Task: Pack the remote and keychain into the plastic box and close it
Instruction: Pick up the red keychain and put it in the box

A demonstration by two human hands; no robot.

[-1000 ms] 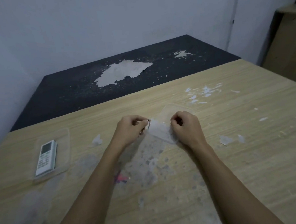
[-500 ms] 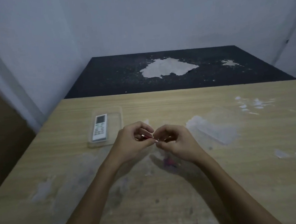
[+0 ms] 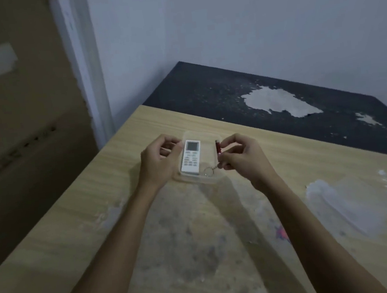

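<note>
Keychain [image 3: 217, 154] is going in beside remote [image 3: 190, 156] in box [image 3: 211, 179], pinched by right hand [image 3: 241, 159]; left hand [image 3: 158, 162] is curled, seemingly empty; next, lowering and releasing

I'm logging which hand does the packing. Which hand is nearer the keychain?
Right. The right hand pinches the keychain over the plastic box. The left hand is across the remote from it, not touching it.
</note>
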